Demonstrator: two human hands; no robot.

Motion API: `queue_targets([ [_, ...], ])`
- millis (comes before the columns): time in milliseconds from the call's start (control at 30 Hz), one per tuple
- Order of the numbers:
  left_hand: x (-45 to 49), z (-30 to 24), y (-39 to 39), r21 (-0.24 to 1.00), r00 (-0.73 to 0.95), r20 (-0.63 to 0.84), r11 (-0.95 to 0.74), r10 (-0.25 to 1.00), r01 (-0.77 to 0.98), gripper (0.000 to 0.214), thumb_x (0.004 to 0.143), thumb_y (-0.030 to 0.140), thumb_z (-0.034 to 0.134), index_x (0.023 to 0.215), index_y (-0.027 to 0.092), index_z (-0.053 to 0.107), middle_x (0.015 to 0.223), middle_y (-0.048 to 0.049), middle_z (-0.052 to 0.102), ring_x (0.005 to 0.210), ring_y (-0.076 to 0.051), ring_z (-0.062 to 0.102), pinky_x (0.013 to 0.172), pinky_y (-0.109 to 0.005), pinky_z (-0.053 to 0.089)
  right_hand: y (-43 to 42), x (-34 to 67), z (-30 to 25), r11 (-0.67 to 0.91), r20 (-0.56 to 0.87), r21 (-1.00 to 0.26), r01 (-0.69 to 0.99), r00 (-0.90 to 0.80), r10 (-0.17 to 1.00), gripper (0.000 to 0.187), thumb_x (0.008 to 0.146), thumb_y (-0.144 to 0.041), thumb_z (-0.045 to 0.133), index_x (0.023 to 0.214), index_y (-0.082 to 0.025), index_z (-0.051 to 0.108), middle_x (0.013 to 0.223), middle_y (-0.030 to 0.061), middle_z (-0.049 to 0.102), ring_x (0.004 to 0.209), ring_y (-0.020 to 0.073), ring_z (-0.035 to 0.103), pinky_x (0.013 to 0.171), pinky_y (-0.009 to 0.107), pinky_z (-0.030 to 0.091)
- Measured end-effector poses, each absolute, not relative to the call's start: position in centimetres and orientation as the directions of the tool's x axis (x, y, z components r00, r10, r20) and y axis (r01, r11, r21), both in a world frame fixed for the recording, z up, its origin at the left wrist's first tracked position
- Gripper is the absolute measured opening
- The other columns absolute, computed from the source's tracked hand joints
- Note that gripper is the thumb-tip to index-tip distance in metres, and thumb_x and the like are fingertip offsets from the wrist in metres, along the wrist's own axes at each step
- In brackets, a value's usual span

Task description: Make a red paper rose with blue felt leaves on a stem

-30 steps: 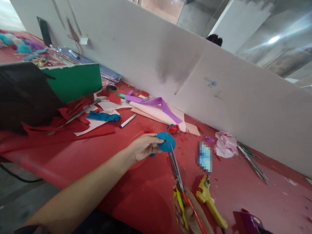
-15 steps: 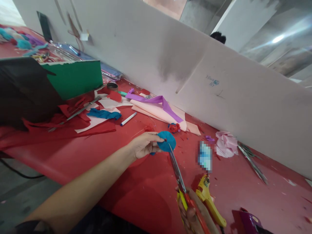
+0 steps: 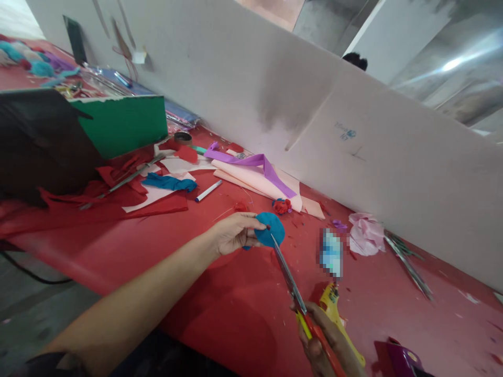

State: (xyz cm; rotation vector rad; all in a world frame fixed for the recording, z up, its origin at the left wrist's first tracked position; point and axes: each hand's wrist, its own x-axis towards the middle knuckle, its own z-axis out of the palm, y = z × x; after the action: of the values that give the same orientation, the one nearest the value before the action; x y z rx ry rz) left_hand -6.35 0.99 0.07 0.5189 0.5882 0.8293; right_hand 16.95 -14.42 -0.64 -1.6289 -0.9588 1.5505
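Observation:
In the head view, my left hand (image 3: pixel 234 234) pinches the left edge of a round blue disc (image 3: pixel 274 230), which looks like crepe paper. A small dark red spot sits near the disc's middle, by my thumb. My right hand (image 3: pixel 320 340) grips scissors (image 3: pixel 293 285) with red and yellow handles. Their blades look closed together, and the tips touch or overlap the disc's lower part. Beside my right hand lies a yellow glue gun (image 3: pixel 333 309). A little red-and-blue paper flower (image 3: pixel 282 206) rests just beyond the disc.
Peach paper (image 3: pixel 255 183) with a purple strip (image 3: pixel 271 173) lies behind. A marker (image 3: pixel 208 191), blue crepe (image 3: pixel 168 182) and red scraps are to the left, near a green panel (image 3: pixel 126 125). Pink paper (image 3: pixel 366 234) and a purple tool (image 3: pixel 404 358) are right. A pale partition (image 3: pixel 236 78) stands behind.
My right hand and the scissors have shifted slightly right and down, and the handles look closer together. My left hand still holds the disc in nearly the same place.

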Motion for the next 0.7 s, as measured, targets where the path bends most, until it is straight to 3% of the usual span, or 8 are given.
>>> queue_targets([
  [200, -6.35, 0.43, 0.91, 0.668, 0.525, -0.317, 0.579, 0.79, -0.468, 0.011, 0.067, 0.008, 0.067, 0.076, 0.011, 0.062, 0.068, -0.0056, 0.068, 0.06, -0.015, 0.067, 0.057, -0.025, 0.057, -14.36, 17.32, -0.57, -0.519, -0.517, -0.855, 0.011, 0.071, 0.853, 0.032, 0.059, -0.039, 0.078, 0.088, -0.027, 0.071, 0.06, -0.0025, 0.048, 0.047, 0.0108, 0.044, 0.046, 0.023, 0.044],
  [367, -6.46, 0.49, 0.83, 0.677, 0.547, -0.283, 0.568, 0.788, -0.468, 0.01, 0.068, 0.008, 0.066, 0.077, 0.009, 0.064, 0.065, -0.0055, 0.067, 0.056, -0.014, 0.066, 0.055, -0.023, 0.056, -14.56, 17.57, -0.4, -0.48, -0.476, -0.876, 0.044, 0.073, 0.876, 0.037, 0.062, -0.053, 0.074, 0.086, -0.025, 0.07, 0.054, -0.0038, 0.042, 0.044, 0.0103, 0.038, 0.049, 0.026, 0.046],
  [500, -6.47, 0.32, 0.83, 0.678, 0.537, -0.284, 0.562, 0.794, -0.473, 0.012, 0.067, 0.009, 0.067, 0.079, 0.009, 0.064, 0.072, -0.0076, 0.069, 0.062, -0.016, 0.068, 0.059, -0.026, 0.057, -14.54, 17.49, -0.44, -0.46, -0.456, -0.887, 0.043, 0.088, 0.886, 0.044, 0.055, -0.055, 0.078, 0.086, -0.026, 0.071, 0.058, -0.0025, 0.047, 0.046, 0.0092, 0.039, 0.048, 0.024, 0.045],
  [700, -6.35, 0.02, 0.9, 0.673, 0.543, -0.261, 0.554, 0.798, -0.49, 0.014, 0.067, 0.01, 0.069, 0.08, 0.009, 0.065, 0.073, -0.008, 0.07, 0.063, -0.016, 0.068, 0.063, -0.026, 0.058, -14.2, 17.51, -0.62, -0.363, -0.364, -0.924, 0.124, 0.012, 0.931, 0.039, 0.064, -0.054, 0.072, 0.089, -0.023, 0.07, 0.058, 0.0004, 0.051, 0.048, 0.0134, 0.049, 0.047, 0.026, 0.048],
])
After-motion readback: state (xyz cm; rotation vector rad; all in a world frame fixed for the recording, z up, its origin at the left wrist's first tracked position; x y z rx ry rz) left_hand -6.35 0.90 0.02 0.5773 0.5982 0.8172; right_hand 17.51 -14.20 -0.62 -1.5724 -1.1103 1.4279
